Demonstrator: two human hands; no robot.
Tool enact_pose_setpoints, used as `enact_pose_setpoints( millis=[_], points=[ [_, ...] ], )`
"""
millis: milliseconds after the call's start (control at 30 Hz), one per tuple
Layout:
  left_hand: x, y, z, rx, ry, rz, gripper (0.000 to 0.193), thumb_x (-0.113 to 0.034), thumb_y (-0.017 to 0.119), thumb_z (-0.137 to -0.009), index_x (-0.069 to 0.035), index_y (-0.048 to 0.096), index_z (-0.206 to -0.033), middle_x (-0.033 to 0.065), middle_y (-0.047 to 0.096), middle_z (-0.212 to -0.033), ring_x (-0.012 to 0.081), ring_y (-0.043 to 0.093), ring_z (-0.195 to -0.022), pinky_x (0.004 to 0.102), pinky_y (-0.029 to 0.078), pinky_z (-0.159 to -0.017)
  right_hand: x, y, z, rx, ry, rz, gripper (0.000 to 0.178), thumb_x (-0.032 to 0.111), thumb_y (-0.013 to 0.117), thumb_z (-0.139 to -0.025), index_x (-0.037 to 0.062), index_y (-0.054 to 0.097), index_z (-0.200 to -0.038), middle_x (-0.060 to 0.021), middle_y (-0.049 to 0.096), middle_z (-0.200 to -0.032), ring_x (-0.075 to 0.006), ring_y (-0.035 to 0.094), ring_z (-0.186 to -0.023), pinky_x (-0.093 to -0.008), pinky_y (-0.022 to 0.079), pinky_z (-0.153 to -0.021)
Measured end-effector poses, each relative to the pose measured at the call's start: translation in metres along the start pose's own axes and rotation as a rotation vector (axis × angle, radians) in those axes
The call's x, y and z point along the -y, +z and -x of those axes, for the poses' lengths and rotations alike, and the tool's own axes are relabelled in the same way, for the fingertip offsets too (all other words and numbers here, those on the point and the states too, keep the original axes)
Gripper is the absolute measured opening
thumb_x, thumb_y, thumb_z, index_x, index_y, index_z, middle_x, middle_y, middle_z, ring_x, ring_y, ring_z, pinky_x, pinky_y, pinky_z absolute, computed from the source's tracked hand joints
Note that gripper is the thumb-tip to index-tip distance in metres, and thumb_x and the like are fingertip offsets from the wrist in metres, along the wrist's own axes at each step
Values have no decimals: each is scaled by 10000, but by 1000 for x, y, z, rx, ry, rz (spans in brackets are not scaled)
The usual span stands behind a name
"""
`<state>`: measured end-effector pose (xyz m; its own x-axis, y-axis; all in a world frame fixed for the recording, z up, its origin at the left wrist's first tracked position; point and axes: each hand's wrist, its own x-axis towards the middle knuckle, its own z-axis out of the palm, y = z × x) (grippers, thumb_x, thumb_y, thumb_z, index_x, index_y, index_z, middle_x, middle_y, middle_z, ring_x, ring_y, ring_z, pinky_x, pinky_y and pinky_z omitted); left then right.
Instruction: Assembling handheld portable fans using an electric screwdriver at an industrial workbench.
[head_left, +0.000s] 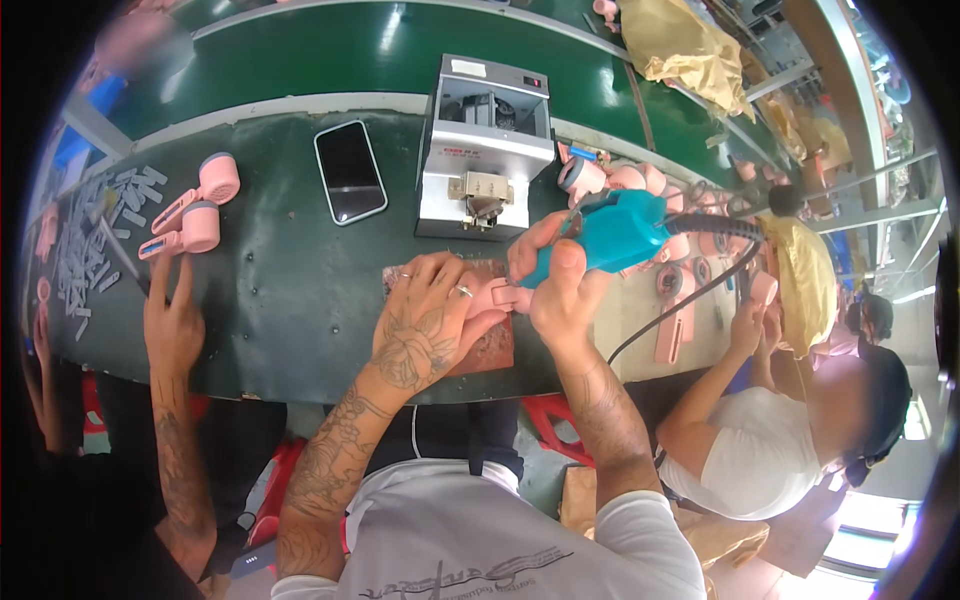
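1. Tool [615,237]: the teal one, held above the tabletop [290,300], to the right of the mat [490,355]. It is likely the heaviest thing in hand, with a hard, stiff shell. The ribbed sleeve [715,226] at its back leads to a cord, which probably tugs a little. The teal body is the place to grip, clear of the working end. That is where the right hand [565,290] has it, fingers curled round and thumb laid along it; the tip is hidden.

2. Left hand [425,315]: partly closed, fingers bent over the pink part and thumb spread out below it. How firmly it presses cannot be told.

3. Pink part [497,296]: over the mat, between the two hands, mostly covered by the left fingers. It looks like light, rigid, smooth plastic, so it could slip or twist under a push and might scuff. Best held by its wider left side, fingers over and thumb opposite, leaving the narrow right end free; that end seems the more delicate.
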<state>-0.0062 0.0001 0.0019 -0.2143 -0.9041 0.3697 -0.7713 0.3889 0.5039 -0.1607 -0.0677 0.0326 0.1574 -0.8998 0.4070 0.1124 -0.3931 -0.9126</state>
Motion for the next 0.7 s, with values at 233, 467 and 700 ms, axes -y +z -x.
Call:
enact_pose_setpoints(
  millis=[233, 467, 700],
  points=[
    [4, 1, 0, 18, -26, 60, 430, -368, 739, -872, 13, 656, -1053, 165, 598, -1147, 339, 555, -1150, 442, 493, -959, -8, 1, -3, 11, 14, 26, 603, 577, 614, -981, -18, 519, -1005, -78, 549, -697, -181, 552, -604, -315, 466, -560],
    [1, -8, 2, -42, 23, 106, 330, -292, 672, -918, -21, 663, -1106, 143, 599, -1144, 327, 550, -1150, 441, 479, -991, 20, 17, -29, -54, -48, -144, 549, 497, 628, -1004, -34, 570, -1132, -29, 591, -696, -128, 587, -646, -270, 446, -587],
    [5, -1, 5, -54, 11, 117, 297, -240, 613, -923, -16, 655, -1113, 154, 609, -1139, 340, 554, -1150, 449, 472, -1005, -25, 35, -61, 9, -268, -53, 500, 484, 635, -1003, 2, 515, -1059, -70, 578, -730, -174, 578, -629, -316, 486, -578]
  ],
)
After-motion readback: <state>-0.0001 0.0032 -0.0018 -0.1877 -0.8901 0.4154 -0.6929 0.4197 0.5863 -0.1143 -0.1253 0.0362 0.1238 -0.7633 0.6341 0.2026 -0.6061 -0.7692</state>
